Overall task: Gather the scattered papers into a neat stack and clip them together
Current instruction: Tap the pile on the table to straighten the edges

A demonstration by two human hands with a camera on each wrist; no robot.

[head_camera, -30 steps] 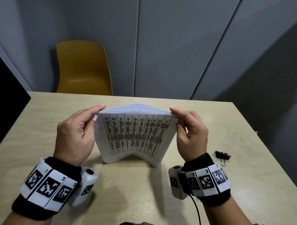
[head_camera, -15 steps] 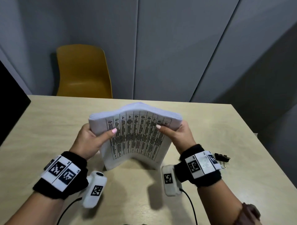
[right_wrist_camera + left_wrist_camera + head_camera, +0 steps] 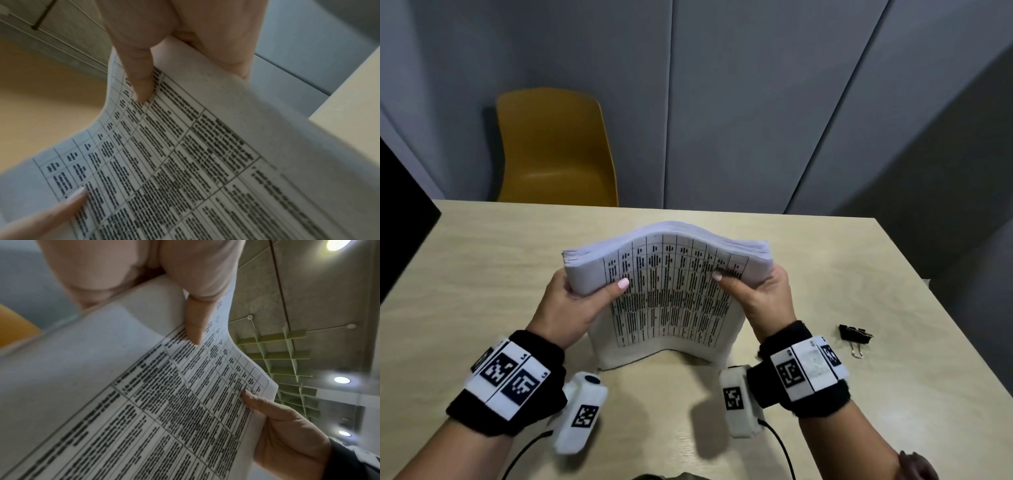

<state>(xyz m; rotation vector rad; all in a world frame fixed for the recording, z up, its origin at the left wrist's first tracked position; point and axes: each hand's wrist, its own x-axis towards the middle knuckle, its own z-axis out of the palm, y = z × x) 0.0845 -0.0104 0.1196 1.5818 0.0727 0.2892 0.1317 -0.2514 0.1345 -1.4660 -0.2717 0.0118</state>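
Note:
A thick stack of papers [image 3: 671, 294] printed with a table stands on its lower edge on the wooden table [image 3: 482, 260], its top bowed toward me. My left hand [image 3: 582, 294] grips the stack's upper left corner, thumb on the printed face. My right hand [image 3: 756, 291] grips the upper right corner the same way. The left wrist view shows the papers [image 3: 144, 402] with my left thumb pressed on them and the right hand [image 3: 287, 431] at the far edge. In the right wrist view the papers [image 3: 205, 154] fill the frame. A black binder clip [image 3: 854, 335] lies on the table to the right.
A yellow chair [image 3: 554, 150] stands behind the table's far edge, against grey wall panels. A dark object [image 3: 400, 222] sits at the table's left edge. The table's right edge runs close past the binder clip.
Both hands have shifted from pinching the top edge to gripping the stack's upper corners, thumbs on the printed face. The stack has tilted toward me and spread wider.

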